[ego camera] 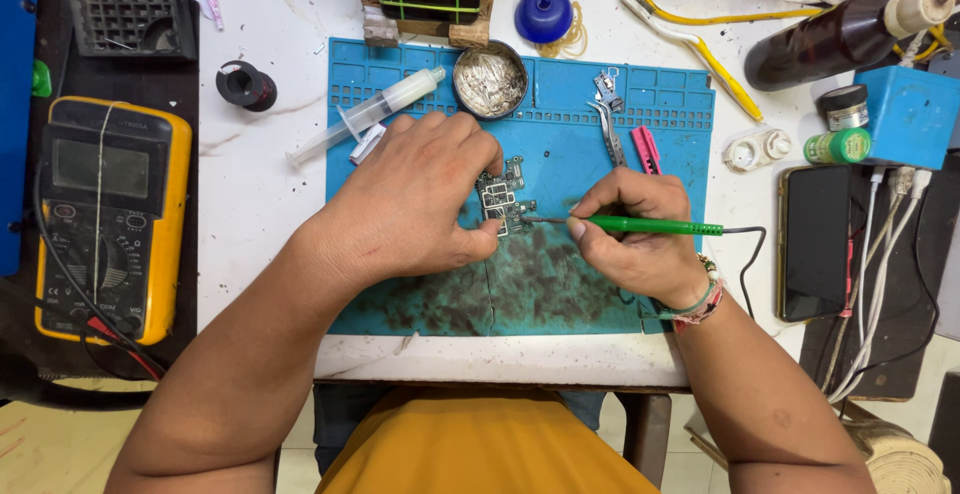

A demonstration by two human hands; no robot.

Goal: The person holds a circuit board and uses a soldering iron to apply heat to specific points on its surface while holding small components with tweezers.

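A small green circuit board (503, 197) lies on the blue work mat (560, 124), near its middle. My left hand (415, 199) presses on the board's left side, fingers curled over its top edge. My right hand (632, 234) grips a green-handled soldering iron (650, 225) like a pen, its metal tip touching the board's lower right corner. The iron's black cord runs off to the right. The mat in front of the board is stained dark.
On the mat's far edge lie a syringe (370, 112), a round tin (490, 80), tweezers (610, 134) and a pink tool (646, 149). A yellow multimeter (110, 214) sits left. A dark phone (815, 244), a blue box (910, 114) and cables crowd the right.
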